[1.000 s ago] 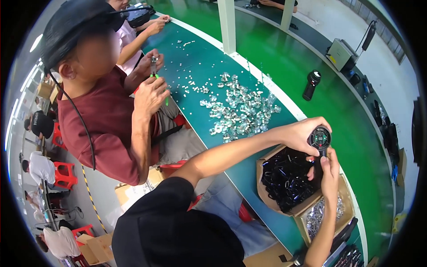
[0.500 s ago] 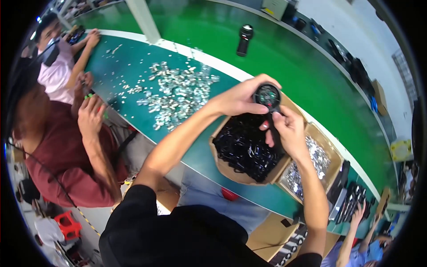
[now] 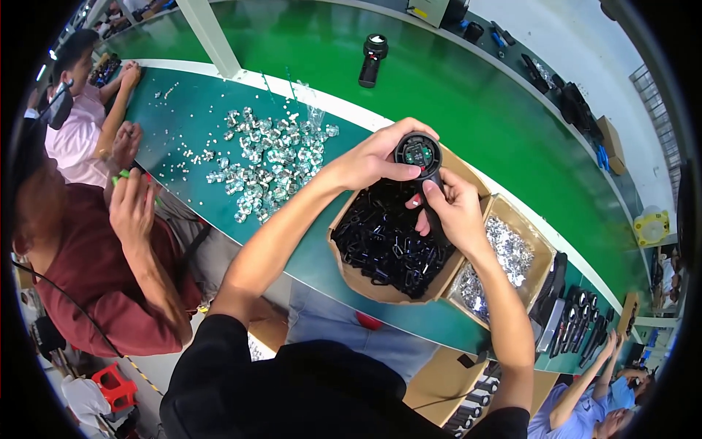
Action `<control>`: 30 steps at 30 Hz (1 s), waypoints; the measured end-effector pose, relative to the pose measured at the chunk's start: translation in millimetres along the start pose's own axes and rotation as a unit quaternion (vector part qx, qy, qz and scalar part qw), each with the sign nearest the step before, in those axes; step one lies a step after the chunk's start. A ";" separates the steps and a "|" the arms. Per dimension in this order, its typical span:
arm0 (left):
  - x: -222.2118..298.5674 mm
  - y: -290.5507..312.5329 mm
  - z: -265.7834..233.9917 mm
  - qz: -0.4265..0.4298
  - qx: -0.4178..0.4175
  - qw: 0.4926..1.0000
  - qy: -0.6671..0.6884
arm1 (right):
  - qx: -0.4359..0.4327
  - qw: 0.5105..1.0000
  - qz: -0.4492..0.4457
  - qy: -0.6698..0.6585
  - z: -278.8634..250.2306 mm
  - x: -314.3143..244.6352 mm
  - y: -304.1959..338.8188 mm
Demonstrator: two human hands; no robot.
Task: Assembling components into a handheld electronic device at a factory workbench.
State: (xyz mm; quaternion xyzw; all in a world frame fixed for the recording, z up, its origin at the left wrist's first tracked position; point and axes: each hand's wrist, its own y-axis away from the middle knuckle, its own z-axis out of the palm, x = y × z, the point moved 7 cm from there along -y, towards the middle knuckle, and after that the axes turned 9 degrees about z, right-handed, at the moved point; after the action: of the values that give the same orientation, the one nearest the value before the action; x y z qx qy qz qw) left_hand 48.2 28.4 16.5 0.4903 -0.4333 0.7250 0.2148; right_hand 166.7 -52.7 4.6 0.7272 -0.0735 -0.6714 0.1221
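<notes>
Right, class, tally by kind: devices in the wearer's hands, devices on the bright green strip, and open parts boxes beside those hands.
Held black device: 1
Lying black device on green strip: 1
Open parts boxes: 2
Total: 4

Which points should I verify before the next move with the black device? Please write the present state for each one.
1. Left grip on the device, at its round head: ok.
2. Right grip around its handle: ok.
3. Inside of the head in view: ok, the circuit shows.
4. Any loose piece inside: cannot tell, too small.
5. Silver parts fully in view: not ok, the right forearm covers some.
6. Neighbour's hand clear of the device: ok.
</notes>
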 end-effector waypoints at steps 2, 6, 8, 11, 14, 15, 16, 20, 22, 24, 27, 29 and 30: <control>-3.9 1.0 -3.0 0.008 -0.006 1.000 -0.016 | -0.011 1.000 0.017 -0.014 0.9 1.0 -0.9; -0.2 -0.4 0.8 0.029 -0.018 0.998 -0.053 | -0.026 0.999 0.036 -0.029 0.4 -0.6 3.0; 0.3 2.0 -0.9 0.013 -0.014 0.998 -0.054 | -0.025 0.999 0.033 -0.026 1.8 -0.7 1.3; -1.7 1.1 -3.7 -0.005 -0.013 0.999 -0.050 | -0.015 0.999 0.028 -0.023 2.7 -1.6 0.8; 0.6 2.0 -3.3 -0.003 -0.006 0.998 -0.061 | -0.020 0.999 0.024 -0.041 3.0 2.0 0.0; 2.1 1.3 -3.3 0.002 -0.001 0.997 -0.073 | -0.025 0.998 0.020 -0.058 2.8 2.6 0.2; 2.0 1.1 -3.7 0.003 -0.003 0.997 -0.073 | -0.023 0.998 0.020 -0.058 2.4 3.8 -0.5; 1.9 0.3 -4.0 0.010 -0.010 0.998 -0.056 | -0.029 0.998 0.008 -0.048 1.4 -0.3 0.5; 4.5 -0.8 -0.1 0.012 -0.019 0.999 -0.045 | -0.022 0.999 0.014 -0.038 -1.7 0.0 1.1; 12.9 -1.3 1.0 0.033 -0.006 0.998 -0.062 | -0.047 0.998 -0.016 -0.047 -0.9 -2.9 2.1; 11.7 -3.4 3.8 0.001 -0.001 1.000 -0.016 | 0.019 0.995 -0.037 0.095 -14.5 -23.0 7.0; 17.4 1.8 2.3 0.020 0.015 1.000 -0.005 | 0.082 0.944 -0.131 0.292 -16.2 -61.2 14.8; 12.1 -0.4 6.3 0.021 0.012 1.000 -0.003 | 0.085 0.943 -0.130 0.293 -21.3 -64.8 19.7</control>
State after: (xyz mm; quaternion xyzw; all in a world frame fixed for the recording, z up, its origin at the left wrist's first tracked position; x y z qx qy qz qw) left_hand 46.6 22.0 28.4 0.4855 -0.4355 0.7332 0.1924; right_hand 183.3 -52.4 73.6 0.9030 0.0037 -0.4295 -0.0125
